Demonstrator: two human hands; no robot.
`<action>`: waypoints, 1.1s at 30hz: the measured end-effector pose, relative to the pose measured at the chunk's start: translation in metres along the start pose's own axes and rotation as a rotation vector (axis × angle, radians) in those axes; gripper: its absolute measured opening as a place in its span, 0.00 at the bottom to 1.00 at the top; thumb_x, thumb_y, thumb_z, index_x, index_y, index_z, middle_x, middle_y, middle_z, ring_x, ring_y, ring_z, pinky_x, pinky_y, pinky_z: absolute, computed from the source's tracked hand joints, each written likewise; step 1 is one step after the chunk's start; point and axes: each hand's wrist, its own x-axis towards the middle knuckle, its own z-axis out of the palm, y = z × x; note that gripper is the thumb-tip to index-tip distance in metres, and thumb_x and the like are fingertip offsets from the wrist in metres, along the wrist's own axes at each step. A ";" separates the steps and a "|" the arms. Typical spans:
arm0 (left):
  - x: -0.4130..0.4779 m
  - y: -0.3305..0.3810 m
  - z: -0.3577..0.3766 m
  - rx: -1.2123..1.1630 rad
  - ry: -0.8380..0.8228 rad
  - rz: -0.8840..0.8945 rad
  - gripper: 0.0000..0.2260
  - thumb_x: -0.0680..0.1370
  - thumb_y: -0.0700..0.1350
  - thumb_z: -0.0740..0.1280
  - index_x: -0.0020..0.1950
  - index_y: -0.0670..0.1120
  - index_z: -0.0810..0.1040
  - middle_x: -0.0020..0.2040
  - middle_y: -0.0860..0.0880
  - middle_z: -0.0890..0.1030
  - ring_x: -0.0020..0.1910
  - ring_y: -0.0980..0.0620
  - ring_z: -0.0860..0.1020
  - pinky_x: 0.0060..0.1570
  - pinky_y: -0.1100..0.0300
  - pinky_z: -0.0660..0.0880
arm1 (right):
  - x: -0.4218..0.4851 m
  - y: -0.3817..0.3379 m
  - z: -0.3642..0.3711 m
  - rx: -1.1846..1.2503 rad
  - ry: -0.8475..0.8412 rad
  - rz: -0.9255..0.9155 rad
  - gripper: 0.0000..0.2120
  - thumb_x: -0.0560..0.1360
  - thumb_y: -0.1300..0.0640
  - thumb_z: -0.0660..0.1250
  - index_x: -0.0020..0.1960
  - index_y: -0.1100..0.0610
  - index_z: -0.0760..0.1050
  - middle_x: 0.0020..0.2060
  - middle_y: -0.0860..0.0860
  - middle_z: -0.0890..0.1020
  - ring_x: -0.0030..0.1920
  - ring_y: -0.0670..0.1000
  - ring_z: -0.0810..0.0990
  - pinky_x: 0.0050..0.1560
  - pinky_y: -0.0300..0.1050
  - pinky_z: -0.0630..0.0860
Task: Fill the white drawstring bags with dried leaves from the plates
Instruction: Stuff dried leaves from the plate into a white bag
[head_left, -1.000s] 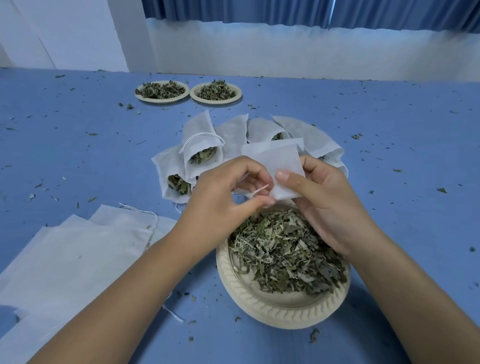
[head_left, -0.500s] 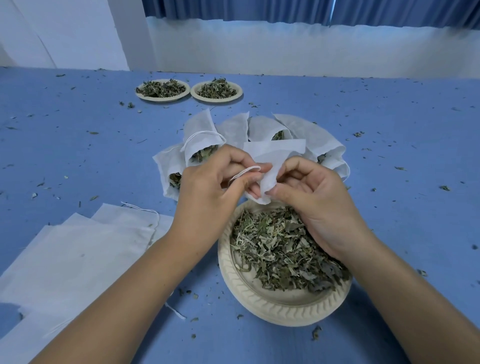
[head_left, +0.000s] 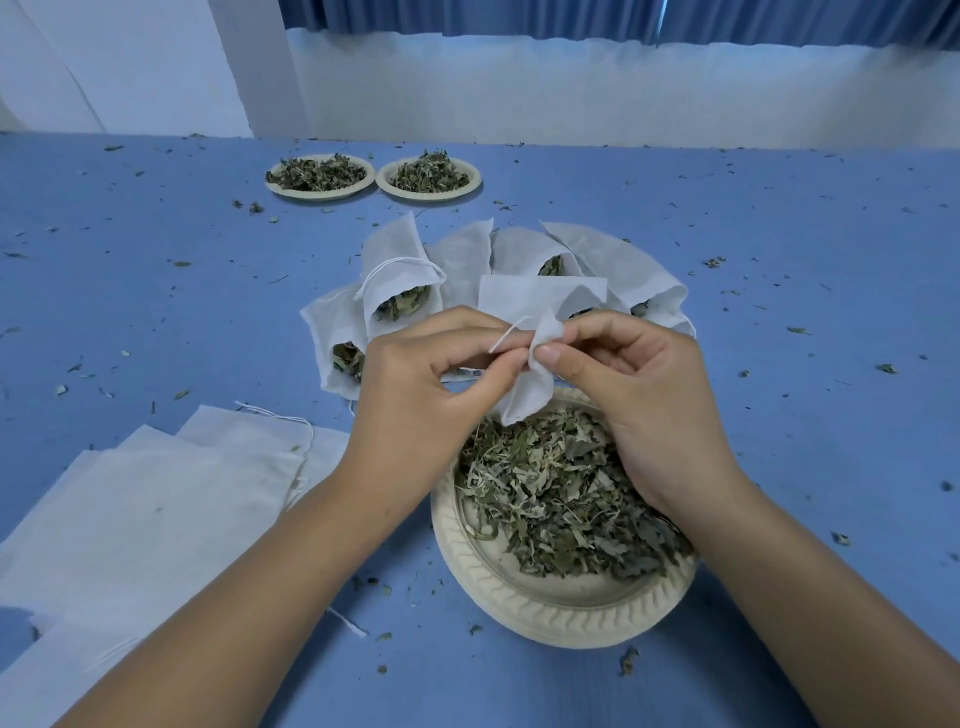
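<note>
A small white drawstring bag (head_left: 540, 312) is held above the near cream plate (head_left: 524, 605), which carries a heap of dried leaves (head_left: 561, 499). My left hand (head_left: 421, 400) pinches the bag's mouth and its thin string. My right hand (head_left: 639, 395) pinches the bag's edge from the other side, thumb on the cloth. Behind them, several filled white bags (head_left: 395, 280) lie fanned out with leaves showing at their mouths.
Flat empty white bags (head_left: 130, 509) are stacked at the near left on the blue table (head_left: 805, 312). Two more plates of leaves (head_left: 319, 176) (head_left: 428, 176) stand at the far side. Leaf crumbs are scattered all over. A white wall runs along the back.
Both hands have worked the bag's mouth, folding and turning the cloth between the fingertips. The bag has risen slightly and its lower corner now hangs over the leaves.
</note>
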 end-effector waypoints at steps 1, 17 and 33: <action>-0.001 0.000 0.001 -0.018 -0.010 -0.019 0.09 0.75 0.36 0.72 0.53 0.44 0.83 0.46 0.50 0.84 0.45 0.56 0.82 0.47 0.63 0.78 | 0.000 -0.001 0.000 -0.005 0.010 -0.005 0.05 0.64 0.60 0.74 0.40 0.59 0.81 0.36 0.52 0.85 0.39 0.49 0.83 0.46 0.39 0.80; 0.000 0.005 0.000 -0.080 -0.012 -0.301 0.12 0.75 0.35 0.71 0.47 0.53 0.85 0.43 0.57 0.85 0.44 0.60 0.83 0.46 0.67 0.77 | 0.006 -0.010 -0.016 -0.290 -0.147 -0.099 0.09 0.70 0.68 0.73 0.40 0.55 0.81 0.38 0.45 0.84 0.41 0.45 0.82 0.47 0.37 0.78; 0.005 0.044 -0.001 0.841 -0.338 -0.334 0.05 0.77 0.38 0.64 0.45 0.41 0.80 0.45 0.47 0.78 0.46 0.45 0.78 0.45 0.54 0.73 | 0.004 -0.021 -0.042 -0.854 -0.744 -0.019 0.14 0.67 0.60 0.78 0.50 0.49 0.83 0.49 0.46 0.80 0.51 0.48 0.79 0.58 0.49 0.73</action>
